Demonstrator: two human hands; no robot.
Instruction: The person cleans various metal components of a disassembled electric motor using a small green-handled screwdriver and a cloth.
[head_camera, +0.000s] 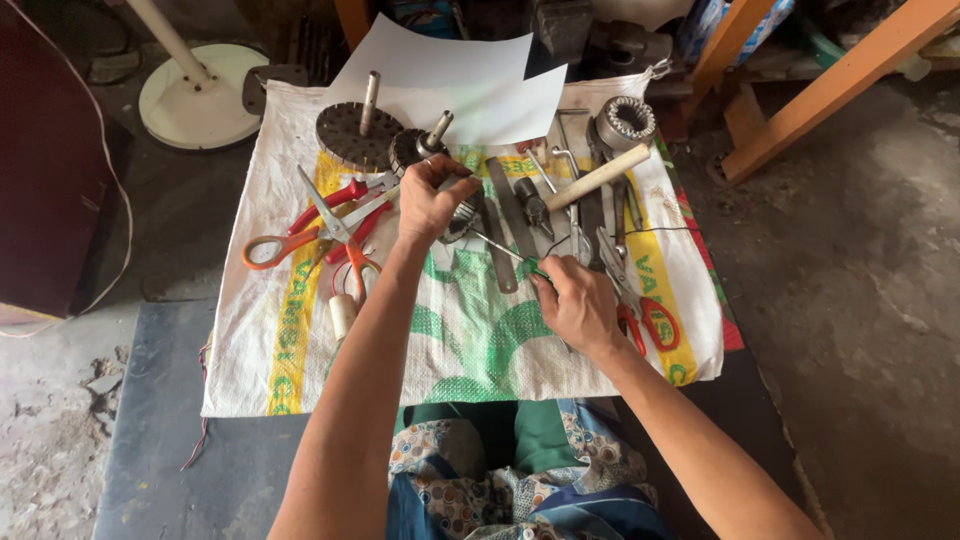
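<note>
Left hand (428, 203): clenched around a small metal motor part (458, 222), held just above a woven sack (460, 340) spread over the counter (160, 420). Right hand (578, 305): grasping a thin green-handled screwdriver (505, 252), its tip touching the motor part. On the sack, left: orange-handled scissors (300, 240), red-handled pliers (335, 200). Behind the left hand: round rotor with shaft (358, 130). Right: wooden-handled hammer (598, 178), ring-shaped stator (625, 122). White paper sheets (450, 75) at the far edge.
</note>
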